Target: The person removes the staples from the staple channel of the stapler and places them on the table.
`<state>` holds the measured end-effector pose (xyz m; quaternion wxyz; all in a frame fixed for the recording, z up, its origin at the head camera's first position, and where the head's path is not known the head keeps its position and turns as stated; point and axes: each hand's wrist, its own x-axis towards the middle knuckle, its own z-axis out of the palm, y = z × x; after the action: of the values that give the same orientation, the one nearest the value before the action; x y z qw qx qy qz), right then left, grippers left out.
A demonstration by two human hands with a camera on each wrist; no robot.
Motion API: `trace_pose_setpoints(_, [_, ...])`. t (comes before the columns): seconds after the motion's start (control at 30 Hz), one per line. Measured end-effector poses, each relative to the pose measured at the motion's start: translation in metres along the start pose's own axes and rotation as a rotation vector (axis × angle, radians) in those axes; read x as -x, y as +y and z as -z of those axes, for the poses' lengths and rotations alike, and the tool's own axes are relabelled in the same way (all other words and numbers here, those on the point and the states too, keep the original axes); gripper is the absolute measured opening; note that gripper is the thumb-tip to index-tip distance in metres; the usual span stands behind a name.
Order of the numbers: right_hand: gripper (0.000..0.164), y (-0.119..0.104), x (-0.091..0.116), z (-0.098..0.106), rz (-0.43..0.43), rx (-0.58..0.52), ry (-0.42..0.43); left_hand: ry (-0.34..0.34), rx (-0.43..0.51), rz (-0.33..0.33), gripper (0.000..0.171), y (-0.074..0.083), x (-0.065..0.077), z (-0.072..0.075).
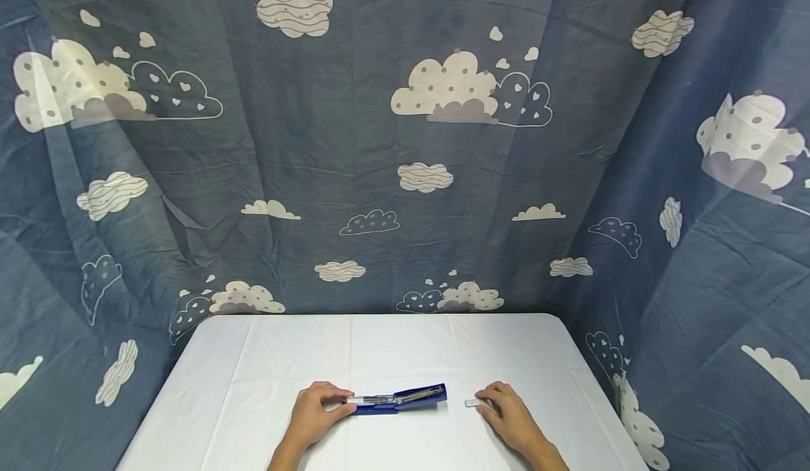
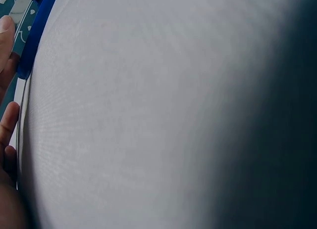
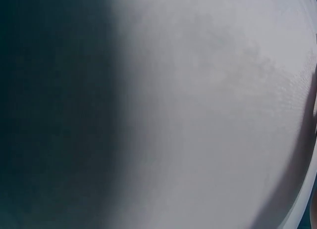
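Left hand (image 1: 316,409) pinches the stapler (image 1: 414,396), right hand (image 1: 511,420) pinches a strip (image 1: 471,403), probably staples; squeezing too hard could snap it.

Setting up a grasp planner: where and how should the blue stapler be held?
I'd pinch the blue stapler at its left end, coming from the left, where the left hand has its grip. It lies opened out lengthwise, left to right, and its right part seems tilted up, so a left-end hold likely leaves that part unobstructed.
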<state>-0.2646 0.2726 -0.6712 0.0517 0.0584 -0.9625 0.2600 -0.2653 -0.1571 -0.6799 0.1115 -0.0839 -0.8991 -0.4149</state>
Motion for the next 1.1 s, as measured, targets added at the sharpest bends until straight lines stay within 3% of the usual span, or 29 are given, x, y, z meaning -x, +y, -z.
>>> trace_pose_setpoints(0.33, [0.033, -0.003, 0.001, 0.006, -0.011, -0.051, -0.011, 0.002, -0.009, -0.001, 0.021, -0.001, 0.000, 0.002])
trace_pose_setpoints(0.57, [0.036, -0.013, -0.003, 0.017, 0.067, -0.126, 0.063, -0.003, -0.012, -0.002, 0.022, -0.002, -0.001, 0.003])
trace_pose_setpoints(0.9, [0.033, -0.043, -0.018, 0.025, 0.206, -0.204, 0.189, -0.007, 0.001, 0.019, 0.023, 0.000, 0.000, 0.001])
trace_pose_setpoints(1.1, [0.033, -0.068, -0.024, 0.024, 0.241, -0.247, 0.201, -0.001, -0.007, 0.010, 0.025, 0.001, 0.000, 0.000])
